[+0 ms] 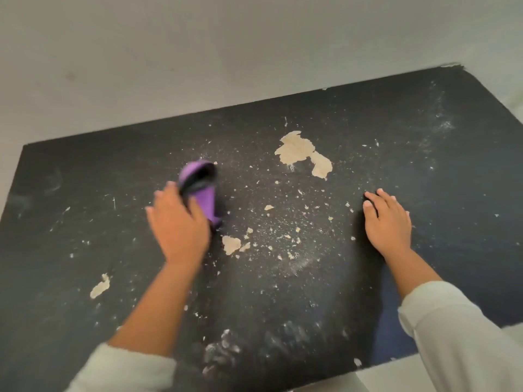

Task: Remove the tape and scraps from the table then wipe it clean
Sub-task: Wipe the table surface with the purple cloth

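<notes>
I saw a black table with white dust and crumbs all over it. The biggest tan scrap lay flat near the middle, toward 12 o'clock. A smaller scrap lay toward 6 o'clock from it, just beside my left hand. Another scrap lay far out at 8 o'clock. A purple and black cloth was bunched up in that hand's grip, blurred, at 9 o'clock from the middle.
</notes>
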